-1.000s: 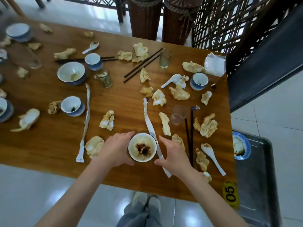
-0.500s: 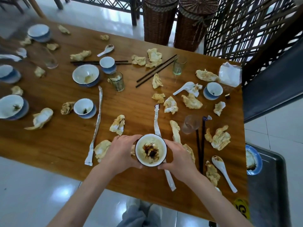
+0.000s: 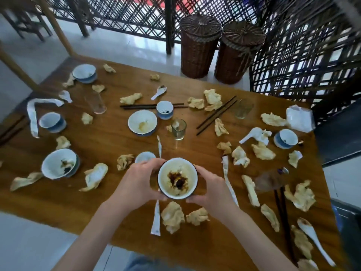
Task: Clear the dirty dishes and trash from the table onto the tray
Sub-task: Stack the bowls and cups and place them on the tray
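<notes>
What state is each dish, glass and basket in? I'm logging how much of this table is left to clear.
Held bowl: gripped by left hand and right hand, dark sauce residue inside.
Large bowl: on table, upright, yellowish dregs.
Small cup: upright, dark specks inside.
Shot glass: upright.
Tall glass: upright, looks empty.
Spoon: lying flat, soiled.
Wicker baskets: lids on.

A restaurant dining rm after a meal: wooden table (image 3: 109, 145) was strewn w/ used bowls, crumpled napkins, chopsticks (image 3: 216, 115) & soup spoons. Dark lattice screens (image 3: 304, 61) & two wicker baskets (image 3: 199, 45) stood at far side.
</notes>
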Demonstrator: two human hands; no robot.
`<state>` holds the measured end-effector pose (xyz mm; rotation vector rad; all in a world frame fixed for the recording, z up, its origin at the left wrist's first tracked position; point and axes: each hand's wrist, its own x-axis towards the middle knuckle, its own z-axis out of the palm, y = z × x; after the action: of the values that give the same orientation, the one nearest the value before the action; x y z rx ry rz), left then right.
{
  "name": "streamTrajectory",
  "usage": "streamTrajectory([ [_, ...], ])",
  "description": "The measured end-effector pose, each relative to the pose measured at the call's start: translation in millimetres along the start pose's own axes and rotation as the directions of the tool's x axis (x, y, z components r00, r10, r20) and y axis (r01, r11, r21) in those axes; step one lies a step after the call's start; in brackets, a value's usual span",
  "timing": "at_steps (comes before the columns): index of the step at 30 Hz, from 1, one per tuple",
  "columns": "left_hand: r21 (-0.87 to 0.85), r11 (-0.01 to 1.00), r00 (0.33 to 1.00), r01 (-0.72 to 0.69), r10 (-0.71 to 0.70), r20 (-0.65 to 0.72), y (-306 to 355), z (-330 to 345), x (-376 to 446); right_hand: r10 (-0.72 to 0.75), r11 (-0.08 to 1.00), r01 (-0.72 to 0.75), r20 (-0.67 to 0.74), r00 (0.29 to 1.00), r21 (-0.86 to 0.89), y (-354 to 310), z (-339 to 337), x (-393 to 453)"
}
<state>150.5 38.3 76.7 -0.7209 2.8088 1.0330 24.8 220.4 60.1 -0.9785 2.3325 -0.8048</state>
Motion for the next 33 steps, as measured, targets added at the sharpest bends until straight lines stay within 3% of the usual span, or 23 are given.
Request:
streamTrajectory([
  [12,0.128,0.992,0.999,-0.011,0.004,0.054,-89,-128,92,0.034,0.993,-0.025,-0.074,0.997,0.112,-101,50,133],
  [26,0.173,0.983,0.995,-0.056,0.041,0.091,-123,-126,174,0.145,0.989,-0.142,-0.104,0.984,0.035,-90,72,211],
  [33,0.144,0.987,0.995,-0.067,0.056,0.077,-157,-155,151,0.104,0.993,-0.099,-0.094,0.990,0.060,-129,90,203],
])
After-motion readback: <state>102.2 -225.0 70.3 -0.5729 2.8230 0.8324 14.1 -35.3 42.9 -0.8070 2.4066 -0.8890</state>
